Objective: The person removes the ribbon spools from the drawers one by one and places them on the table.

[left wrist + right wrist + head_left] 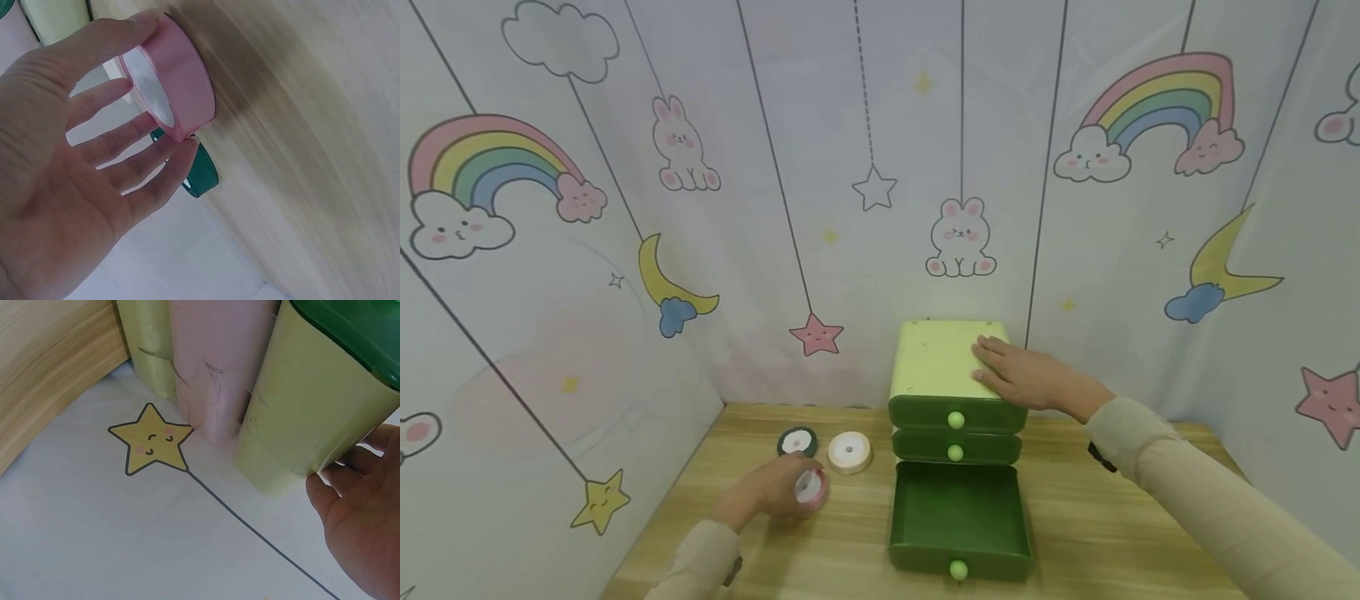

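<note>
My left hand (771, 487) grips a spool of pink ribbon (185, 75), its thumb on one side of the rim and its fingertips on the other. Close behind it on the wooden table lies a spool of dark green ribbon (797, 442). To the right of that one is a spool of cream ribbon (848, 452). My right hand (1033, 377) rests with fairly straight fingers on the light green top of a small drawer cabinet (932, 360), at its right side. The cabinet's bottom drawer (958, 508) is pulled far out, showing a bare dark green inside.
Above it, the middle drawer (925, 447) and top drawer (921, 414) are in, each with a round light green knob. A cloth printed with rainbows, bunnies and stars (816, 336) hangs behind and beside the table (1097, 525).
</note>
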`<action>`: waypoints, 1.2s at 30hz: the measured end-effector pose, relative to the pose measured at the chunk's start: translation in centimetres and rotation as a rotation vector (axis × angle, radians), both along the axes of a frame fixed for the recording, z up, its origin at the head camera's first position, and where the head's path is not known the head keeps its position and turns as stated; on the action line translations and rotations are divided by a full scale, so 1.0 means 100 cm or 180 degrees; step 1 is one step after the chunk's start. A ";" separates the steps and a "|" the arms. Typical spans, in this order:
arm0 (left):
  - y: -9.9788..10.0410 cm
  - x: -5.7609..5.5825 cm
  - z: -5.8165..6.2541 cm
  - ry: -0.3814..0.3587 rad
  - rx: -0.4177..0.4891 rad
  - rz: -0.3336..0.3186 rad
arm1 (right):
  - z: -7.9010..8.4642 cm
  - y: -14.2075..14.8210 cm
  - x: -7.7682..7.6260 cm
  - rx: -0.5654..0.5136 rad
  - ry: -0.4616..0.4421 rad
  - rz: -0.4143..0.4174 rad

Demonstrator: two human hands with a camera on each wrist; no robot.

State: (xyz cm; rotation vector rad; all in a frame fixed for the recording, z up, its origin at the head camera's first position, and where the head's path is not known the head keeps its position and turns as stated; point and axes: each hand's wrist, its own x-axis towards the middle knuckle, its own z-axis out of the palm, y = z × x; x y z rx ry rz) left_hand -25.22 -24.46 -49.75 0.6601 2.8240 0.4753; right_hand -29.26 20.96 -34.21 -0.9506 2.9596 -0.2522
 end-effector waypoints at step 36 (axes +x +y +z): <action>0.075 0.060 0.056 0.1296 -0.0518 -0.0886 | -0.002 0.001 -0.001 -0.0043 0.0002 -0.0013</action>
